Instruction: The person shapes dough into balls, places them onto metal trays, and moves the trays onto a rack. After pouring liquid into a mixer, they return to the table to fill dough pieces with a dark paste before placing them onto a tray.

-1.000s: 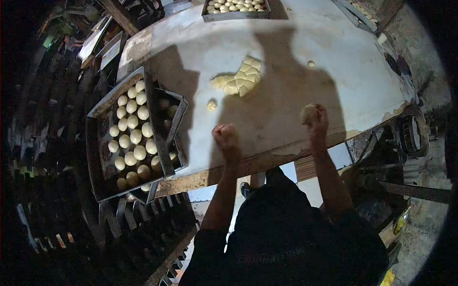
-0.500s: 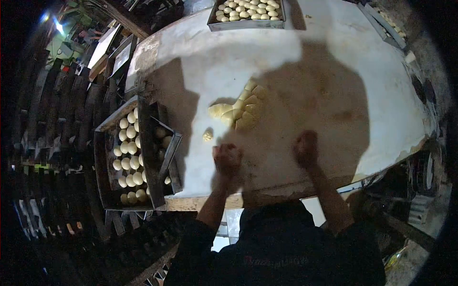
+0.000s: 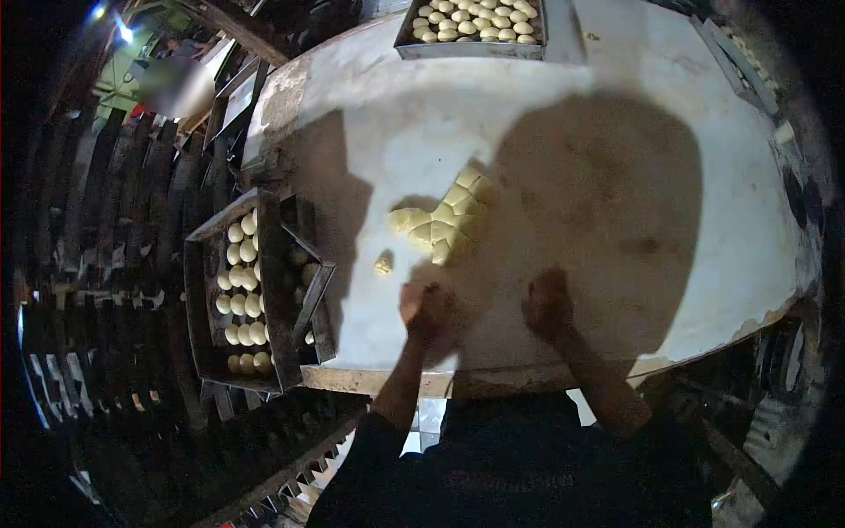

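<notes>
On the pale, floured table (image 3: pixel 370 97), several cut dough pieces (image 3: pixel 444 220) lie pressed together in a branching cluster. A small crumbly dough lump (image 3: pixel 383 263) sits apart, to the lower left of them. My left hand (image 3: pixel 424 308) rests low over the table just below the cluster, its fingers curled; whatever may be under it is hidden. To the right, my right hand (image 3: pixel 547 304) is also curled over the table, in shadow, and its palm side does not show. Neither hand touches the cluster.
At the left edge stands a dark tray (image 3: pixel 192 308) with rows of round dough balls, beside a tilted metal tray (image 3: pixel 319 295). Another filled tray (image 3: pixel 471 51) is at the far edge. More trays (image 3: pixel 735 63) lie at the upper right. A person (image 3: pixel 180 46) is at the far upper left.
My right hand has moved left, closer to my left hand. My left hand has shifted slightly right and down. The whole view has shifted slightly.
</notes>
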A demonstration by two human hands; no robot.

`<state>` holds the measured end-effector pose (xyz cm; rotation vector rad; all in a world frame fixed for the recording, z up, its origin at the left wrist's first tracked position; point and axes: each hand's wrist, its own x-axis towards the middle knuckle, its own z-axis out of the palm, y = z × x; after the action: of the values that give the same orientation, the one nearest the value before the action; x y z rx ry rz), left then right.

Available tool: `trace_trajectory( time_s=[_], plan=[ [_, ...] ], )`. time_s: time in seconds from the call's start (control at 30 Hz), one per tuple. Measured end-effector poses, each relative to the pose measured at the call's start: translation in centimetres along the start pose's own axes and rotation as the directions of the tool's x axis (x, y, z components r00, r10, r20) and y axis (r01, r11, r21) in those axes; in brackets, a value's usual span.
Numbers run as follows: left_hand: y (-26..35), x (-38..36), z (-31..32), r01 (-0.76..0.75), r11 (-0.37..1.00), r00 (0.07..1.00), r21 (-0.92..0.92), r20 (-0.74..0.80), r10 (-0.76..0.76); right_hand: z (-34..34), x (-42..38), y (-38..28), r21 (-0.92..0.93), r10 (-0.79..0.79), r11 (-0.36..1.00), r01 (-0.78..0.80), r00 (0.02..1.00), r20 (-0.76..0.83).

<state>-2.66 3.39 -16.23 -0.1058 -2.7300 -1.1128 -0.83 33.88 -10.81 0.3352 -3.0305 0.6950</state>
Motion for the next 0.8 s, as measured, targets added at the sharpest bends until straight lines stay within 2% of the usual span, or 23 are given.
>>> trace_trajectory(
  time_s=[0.03, 0.07, 0.13, 0.17, 0.2, 0.27, 0.3, 0.33, 0.37, 0.4, 0.43, 0.47, 0.5, 0.53, 0.6, 0.63, 0.67, 0.7, 0.73, 0.77, 0.8],
  plan=[
    [3.5, -1.3, -1.0, -0.165, 0.947, 0.985, 0.274, -0.004, 0.173, 0.7, -1.5, -0.7, 0.0, -0.072, 0.997, 0.072, 0.997, -0.033],
    [3.9, -3.0, -2.4, -0.227, 0.931, 0.969, 0.284, 0.161, 0.187, 0.3, -2.9, -0.3, -0.108, -0.131, 0.986, 0.13, 0.991, 0.003],
    [3.0, -5.7, -6.3, -0.345, 0.897, 0.86, 0.276, 0.475, 0.185, -0.9, -5.3, 3.7, -0.309, -0.238, 0.916, 0.254, 0.967, 0.09],
    [2.6, -4.6, -8.2, -0.201, 0.876, 0.65, 0.439, 0.729, -0.216, -1.6, -5.4, 7.0, -0.108, -0.201, 0.974, 0.198, 0.979, -0.016],
    [-2.4, -5.2, -8.5, -0.497, 0.677, 0.752, 0.543, 0.659, 0.023, -1.9, -4.9, 9.3, 0.108, -0.138, 0.983, 0.15, 0.985, -0.106],
    [-7.6, -5.1, -7.9, -0.507, 0.664, 0.846, 0.551, 0.467, 0.258, -2.8, -0.4, 9.3, -0.195, -0.164, 0.976, 0.092, 0.904, -0.394],
    [-7.2, -2.8, -6.7, -0.286, 0.885, 0.933, 0.368, 0.317, 0.171, -2.3, 1.6, 8.8, -0.146, -0.028, 0.989, -0.033, 0.918, -0.395],
    [-6.6, -0.4, -5.4, -0.054, 0.992, 0.983, 0.115, 0.182, 0.032, -1.5, 3.4, 7.8, -0.097, 0.107, 0.983, -0.156, 0.916, -0.386],
    [-4.8, 0.5, -4.4, 0.107, 0.994, 0.986, 0.011, 0.129, -0.107, -0.6, 4.8, 6.8, -0.052, 0.239, 0.959, -0.277, 0.898, -0.369],
    [-2.9, 1.4, -3.5, 0.251, 0.962, 0.967, -0.111, 0.072, -0.244, 1.2, 5.3, 6.8, -0.119, 0.143, 0.97, -0.212, 0.894, -0.424],
    [-0.7, 0.9, -3.1, 0.136, 0.974, 0.986, 0.179, 0.073, -0.151, 3.8, 4.9, 8.0, -0.191, 0.044, 0.97, -0.151, 0.88, -0.472],
    [1.6, 0.5, -2.9, 0.017, 0.89, 0.996, 0.456, 0.073, -0.057, 5.3, 3.9, 8.2, -0.265, -0.054, 0.959, -0.1, 0.853, -0.518],
    [1.4, -1.6, -2.9, -0.196, 0.822, 0.975, 0.534, 0.193, 0.107, 4.9, 2.4, 6.4, -0.244, -0.089, 0.97, -0.022, 0.894, -0.438],
    [1.2, -3.6, -3.1, -0.401, 0.71, 0.914, 0.579, 0.305, 0.267, 4.0, 0.5, 4.9, -0.218, -0.126, 0.975, 0.047, 0.924, -0.36],
    [0.2, -7.5, -5.9, -0.372, 0.917, 0.854, 0.141, 0.44, 0.279, 1.2, -1.0, 3.0, -0.255, -0.18, 0.964, 0.081, 0.902, -0.392],
    [1.1, -7.3, -9.7, -0.215, 0.976, 0.811, 0.044, 0.565, 0.153, -1.3, -1.5, 3.9, -0.079, 0.072, 0.994, -0.081, 0.991, -0.117],
    [2.2, -7.1, -13.6, -0.028, 1.0, 0.741, -0.003, 0.671, 0.023, -3.5, -2.0, 6.2, 0.041, 0.273, 0.957, -0.288, 0.939, 0.208],
    [3.5, -5.4, -18.1, 0.194, 0.981, 0.605, 0.018, 0.785, -0.134, -4.6, -2.4, 8.7, 0.083, 0.42, 0.882, -0.463, 0.855, 0.305],
    [4.9, -4.1, -22.5, 0.101, 0.99, 0.643, -0.096, 0.766, 0.008, -6.0, -1.4, 8.5, 0.339, 0.549, 0.623, -0.704, 0.703, 0.451],
    [6.2, -2.9, -26.9, -0.001, 0.979, 0.665, -0.202, 0.731, 0.151, -7.5, -0.5, 8.5, 0.486, 0.645, 0.235, -0.842, 0.509, 0.57],
    [6.1, -1.8, -30.6, -0.105, 0.948, 0.673, -0.3, 0.68, 0.29, -6.6, 2.5, 6.9, 0.438, 0.596, 0.524, -0.731, 0.681, 0.425]
  ],
)
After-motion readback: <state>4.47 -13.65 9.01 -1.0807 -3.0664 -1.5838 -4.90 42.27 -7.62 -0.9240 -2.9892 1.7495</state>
